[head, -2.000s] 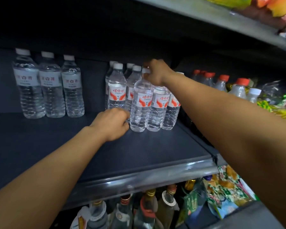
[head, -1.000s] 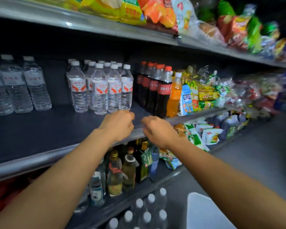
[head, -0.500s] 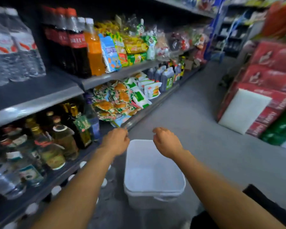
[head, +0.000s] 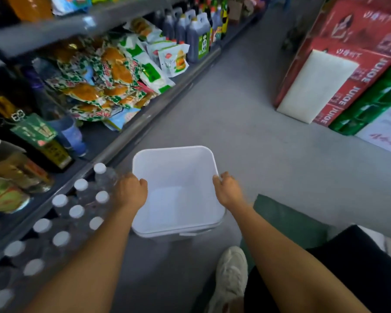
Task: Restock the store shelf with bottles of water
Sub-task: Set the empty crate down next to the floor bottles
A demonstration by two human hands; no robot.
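Two hands, left [head: 131,192] and right [head: 228,191], each grip curled over the white bucket [head: 176,206] rim, beside water bottles [head: 77,211].

- Snack packets [head: 110,81] in green, white and orange, heaped on the lower shelf.
- Dark jugs [head: 196,39] farther along that shelf (green labels).
- Red juice cartons [head: 357,55] stacked across the aisle, a white slab [head: 314,84] leaning against them.
- Green cases [head: 370,107] beside those.
- Grey floor [head: 246,136].
- Pale sneaker [head: 230,276] at the bottom edge.

Pretty clearly a small grocery shop aisle: long grey metal shelving [head: 127,132] stocked with orange-and-green snack packets [head: 108,84] and dark plastic sauce jugs [head: 196,39], plus red cardboard juice cartons [head: 357,53] stacked on the grey floor [head: 246,123].
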